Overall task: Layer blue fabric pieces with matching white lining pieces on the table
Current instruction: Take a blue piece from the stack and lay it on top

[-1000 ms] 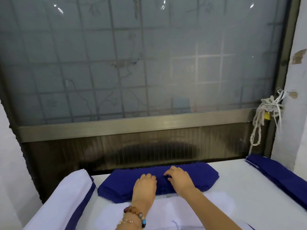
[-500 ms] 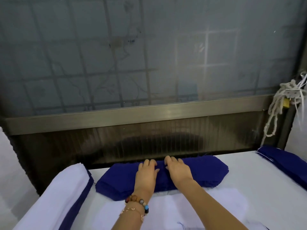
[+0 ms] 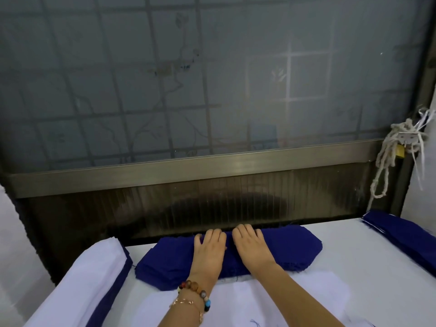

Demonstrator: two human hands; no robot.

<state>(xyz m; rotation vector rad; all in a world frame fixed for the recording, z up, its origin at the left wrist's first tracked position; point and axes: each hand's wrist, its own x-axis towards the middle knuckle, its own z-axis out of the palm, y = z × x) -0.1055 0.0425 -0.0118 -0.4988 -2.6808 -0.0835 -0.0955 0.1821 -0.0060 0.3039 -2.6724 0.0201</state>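
A thick stack of blue fabric pieces (image 3: 292,250) lies along the far edge of the white table (image 3: 368,256). My left hand (image 3: 208,250) and my right hand (image 3: 252,247) rest flat on top of the stack, side by side, fingers straight and reaching its far edge. White lining pieces (image 3: 259,300) lie on the table just in front of the stack, partly under my forearms.
A pile of white fabric over blue pieces (image 3: 94,277) sits at the left. More blue pieces (image 3: 405,234) lie at the right by the wall. A frosted window with a metal rail (image 3: 212,168) stands right behind the table. A rope (image 3: 389,159) hangs at right.
Both hands slid forward over the blue stack to its far edge and flattened. The view tilted down and nearer to the table.
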